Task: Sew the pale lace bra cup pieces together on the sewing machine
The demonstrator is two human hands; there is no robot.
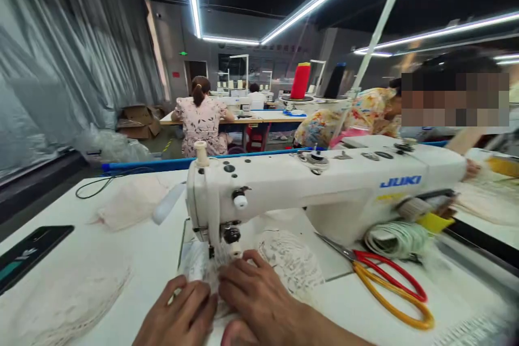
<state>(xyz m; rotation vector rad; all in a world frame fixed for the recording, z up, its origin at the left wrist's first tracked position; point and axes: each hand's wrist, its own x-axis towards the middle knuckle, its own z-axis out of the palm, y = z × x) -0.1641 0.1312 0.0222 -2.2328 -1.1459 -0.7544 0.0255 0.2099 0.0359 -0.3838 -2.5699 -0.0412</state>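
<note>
A white sewing machine [284, 184] marked JUKI stands before me. Beneath its needle end lies thin white lace fabric [197, 262]. My left hand [178, 308], with its fingers curled, grips the fabric at the front left of the needle. Close beside it, my right hand [259, 292] presses bent fingers on the same fabric, just in front of the presser area. The fingertips and the needle point are partly hidden. A patterned lace piece [294, 262] spreads under the machine arm, right of my hands. Scissors [360, 259] with red and yellow handles lie farther right.
On the left are a dark phone [32, 251], a lace piece [77, 297] and a pale fabric piece [133, 200]. A rolled pale strip [395, 238] rests by the machine base. Co-workers sit ahead [200, 121] and at right [365, 111]. Thread cones [300, 81] stand behind.
</note>
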